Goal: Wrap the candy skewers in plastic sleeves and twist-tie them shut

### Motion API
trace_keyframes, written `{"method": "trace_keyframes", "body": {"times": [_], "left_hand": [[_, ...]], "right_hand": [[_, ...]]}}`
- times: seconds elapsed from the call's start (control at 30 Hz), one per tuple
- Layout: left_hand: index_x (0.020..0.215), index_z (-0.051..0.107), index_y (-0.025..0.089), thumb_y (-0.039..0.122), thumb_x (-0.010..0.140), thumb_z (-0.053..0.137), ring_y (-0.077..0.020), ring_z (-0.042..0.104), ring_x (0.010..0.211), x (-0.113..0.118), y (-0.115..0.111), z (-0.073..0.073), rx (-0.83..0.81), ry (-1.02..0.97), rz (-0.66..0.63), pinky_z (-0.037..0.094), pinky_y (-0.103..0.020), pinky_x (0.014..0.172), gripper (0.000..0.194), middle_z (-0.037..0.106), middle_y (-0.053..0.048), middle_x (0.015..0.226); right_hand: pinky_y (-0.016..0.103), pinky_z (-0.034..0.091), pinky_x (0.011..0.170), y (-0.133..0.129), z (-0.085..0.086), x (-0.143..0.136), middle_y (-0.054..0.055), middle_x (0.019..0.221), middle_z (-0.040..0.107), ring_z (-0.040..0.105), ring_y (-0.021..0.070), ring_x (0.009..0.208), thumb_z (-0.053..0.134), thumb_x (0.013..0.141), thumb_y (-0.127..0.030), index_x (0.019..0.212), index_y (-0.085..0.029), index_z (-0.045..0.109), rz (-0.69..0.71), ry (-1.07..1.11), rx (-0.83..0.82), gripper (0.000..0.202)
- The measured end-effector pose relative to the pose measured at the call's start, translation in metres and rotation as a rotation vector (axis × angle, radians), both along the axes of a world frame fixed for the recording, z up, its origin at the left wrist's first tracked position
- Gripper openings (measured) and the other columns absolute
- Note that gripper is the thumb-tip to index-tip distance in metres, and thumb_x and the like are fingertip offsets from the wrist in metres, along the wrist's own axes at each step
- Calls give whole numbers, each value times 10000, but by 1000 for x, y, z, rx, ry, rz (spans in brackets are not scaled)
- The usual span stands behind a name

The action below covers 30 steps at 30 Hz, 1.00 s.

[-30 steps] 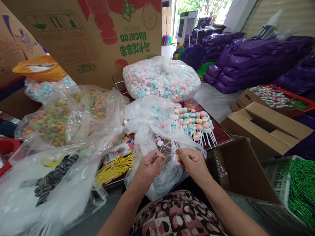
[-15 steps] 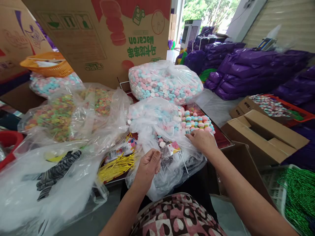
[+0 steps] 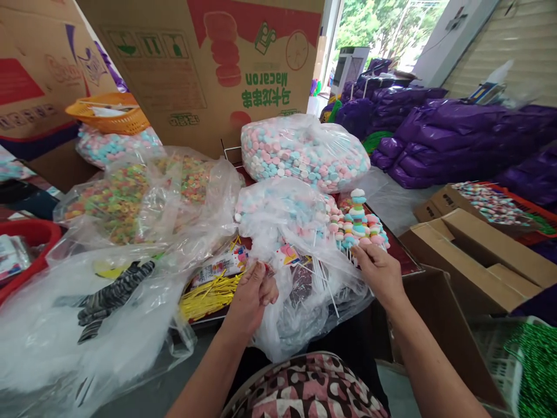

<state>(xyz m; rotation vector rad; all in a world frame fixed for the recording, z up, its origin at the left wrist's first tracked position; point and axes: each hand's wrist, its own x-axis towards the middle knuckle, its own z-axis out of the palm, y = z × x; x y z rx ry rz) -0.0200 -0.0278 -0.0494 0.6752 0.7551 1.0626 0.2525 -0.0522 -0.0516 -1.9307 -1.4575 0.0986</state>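
Note:
My right hand (image 3: 378,268) is closed on a marshmallow skewer (image 3: 358,217), upright with white, blue, pink and yellow pieces stacked on its stick. More marshmallow skewers (image 3: 378,229) lie just behind these fingers. My left hand (image 3: 256,287) is pinched, thumb against fingers; a small reddish edge shows at the fingertips, but what it belongs to I cannot make out. Close to it is a clear bag with a colourful print (image 3: 287,253). White sticks (image 3: 322,273) lie on crumpled clear plastic (image 3: 278,325) between the hands. Yellow twist ties (image 3: 211,299) are left of my left hand.
A big bag of pink, blue and white marshmallows (image 3: 304,154) stands behind, before a tall cardboard box (image 3: 169,75). To the left are a bag of gummy rings (image 3: 117,203) and a red basin (image 3: 47,232). An open carton (image 3: 478,249) stands on the right.
My right hand has lifted a marshmallow skewer upright from the pile. My left hand has shifted left, and the printed bag beside it now lies further left. The view has turned slightly left.

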Motion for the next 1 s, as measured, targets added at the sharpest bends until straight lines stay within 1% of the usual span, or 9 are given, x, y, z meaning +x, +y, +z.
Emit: {"method": "trace_keyframes", "body": {"times": [0.07,0.13,0.27,0.4,0.57,0.67,0.77,0.87,1.0], "left_hand": [[719,539,180,594,767,712,-44,249,345,-3,4,0,25,-24,-9,302,-207,444,451,224,128,407],[687,520,182,590,778,702,-47,244,341,-5,6,0,54,-45,-18,300,-208,440,456,214,125,400],[656,499,188,593,769,709,-51,236,337,-10,7,0,78,-68,-36,306,-216,435,470,199,123,392],[657,489,195,638,716,731,-58,249,334,-15,7,-3,71,-56,-55,309,-229,435,508,205,125,389],[662,501,193,656,671,756,-58,266,334,-20,7,-6,76,-34,-74,303,-233,435,529,213,126,389],[685,525,188,655,660,766,-49,251,334,-21,6,-7,68,-25,-95,286,-229,426,526,225,128,392],[703,542,180,644,647,780,-36,224,343,-23,7,-7,57,-6,-86,268,-222,420,524,242,129,408],[684,540,178,636,645,783,-33,227,353,-29,9,-6,75,51,-103,268,-225,420,520,270,122,426],[646,532,171,635,712,728,-37,283,392,-40,13,-5,182,215,-231,239,-222,422,508,371,81,491]], "right_hand": [[299,503,690,-13,6,-3,41,794,736,661,192,734,536,904,-485,811,-203,722,54,111,116,350],[309,524,689,-26,13,-5,32,774,740,667,195,708,601,872,-461,840,-216,742,75,218,157,284],[316,559,613,-52,22,-7,34,685,728,672,205,617,675,816,-410,916,-235,791,79,331,122,233],[304,566,498,-69,17,-3,43,650,731,669,221,533,748,734,-371,857,-289,822,114,398,48,165],[343,622,592,-72,13,-2,73,785,786,735,275,646,749,741,-449,870,-331,833,266,342,-53,194],[390,642,687,-68,18,-8,74,772,788,747,287,659,718,754,-544,830,-306,832,328,264,-15,275],[385,643,742,-64,27,-12,75,775,790,754,272,665,674,785,-585,807,-289,828,370,170,-31,334],[327,642,673,-63,34,-10,71,763,787,751,242,644,652,815,-565,809,-298,826,419,109,-38,319],[281,626,648,-67,34,-1,56,779,788,740,209,639,680,818,-464,842,-308,825,447,68,-18,214]]}}
